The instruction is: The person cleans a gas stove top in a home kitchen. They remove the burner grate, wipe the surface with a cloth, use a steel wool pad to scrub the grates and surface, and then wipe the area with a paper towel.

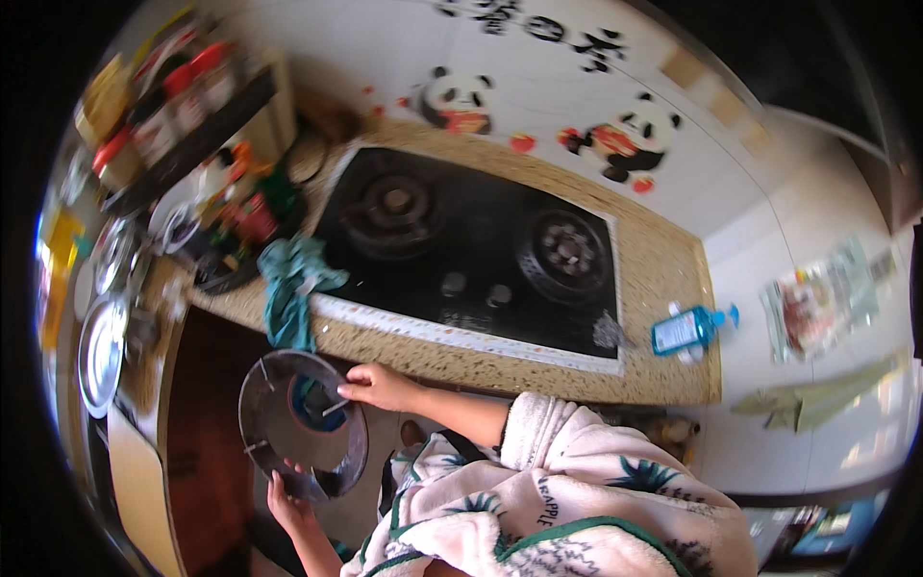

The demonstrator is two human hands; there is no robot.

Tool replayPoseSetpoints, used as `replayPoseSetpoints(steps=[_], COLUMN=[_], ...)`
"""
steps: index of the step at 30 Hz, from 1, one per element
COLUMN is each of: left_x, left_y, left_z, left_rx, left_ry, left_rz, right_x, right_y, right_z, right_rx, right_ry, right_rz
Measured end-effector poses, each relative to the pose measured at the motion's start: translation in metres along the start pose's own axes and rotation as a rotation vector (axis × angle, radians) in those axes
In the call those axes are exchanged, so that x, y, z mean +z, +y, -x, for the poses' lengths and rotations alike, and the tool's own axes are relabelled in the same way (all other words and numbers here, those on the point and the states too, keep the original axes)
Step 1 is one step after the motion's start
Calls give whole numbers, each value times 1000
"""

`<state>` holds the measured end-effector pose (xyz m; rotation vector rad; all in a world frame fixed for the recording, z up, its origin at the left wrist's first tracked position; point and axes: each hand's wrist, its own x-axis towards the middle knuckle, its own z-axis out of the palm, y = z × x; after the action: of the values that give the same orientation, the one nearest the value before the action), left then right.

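Both of my hands grip a dark metal ring, a gas stove pan support [252, 425] with short prongs pointing inward. My right hand [382, 388] pinches its upper right rim. At its lower edge, my left hand [292, 505] holds it with the thumb and fingers. The ring is in front of the counter, over the floor. Beyond it lies a black glass two-burner gas hob [461, 231]. A teal cloth [292, 288] hangs over the counter's front edge at the hob's left corner. A steel wool scourer [608, 332] rests on the hob's front right corner.
A blue pump bottle [681, 332] lies on the granite counter [649, 288] at the right. Jars with red lids stand on a dark shelf [195, 137] at the left. Below them are bottles and metal lids [103, 353]. A round basin [317, 404] shows through the ring.
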<state>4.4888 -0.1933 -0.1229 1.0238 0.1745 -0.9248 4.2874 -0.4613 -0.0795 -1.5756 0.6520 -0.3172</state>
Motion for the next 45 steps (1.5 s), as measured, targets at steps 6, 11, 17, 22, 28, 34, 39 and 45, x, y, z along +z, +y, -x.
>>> replayPoseSetpoints(steps=[6,11,17,22,28,34,39,45], left_x=[67,158,262,284,276,272,281,285], left_y=[0,-8,-52,-96,-135,-147,-151,-155], left_z=[-27,-32,-26,-13,0,15,34,56], left_rx=[-19,-108,-230,-292,-268,-222,-217,-277], left_ry=[-129,-451,-797,-657,-497,-382,-311,-327], left_rz=[-245,-371,-375,-520,-593,-610,-589,-573], right_x=[-50,-95,-148,-230,-350,-436,-462,-472], right_y=[-16,-7,5,18,66,135,170,186], right_z=[42,102,194,252,287,298,299,305], right_rx=[152,123,10,-144,-242,-182,-52,-74], right_ry=[167,408,890,1334,1863,2165,2220,2165], right_rz=[-202,-135,-709,-855,-781,-936,-1015,-972])
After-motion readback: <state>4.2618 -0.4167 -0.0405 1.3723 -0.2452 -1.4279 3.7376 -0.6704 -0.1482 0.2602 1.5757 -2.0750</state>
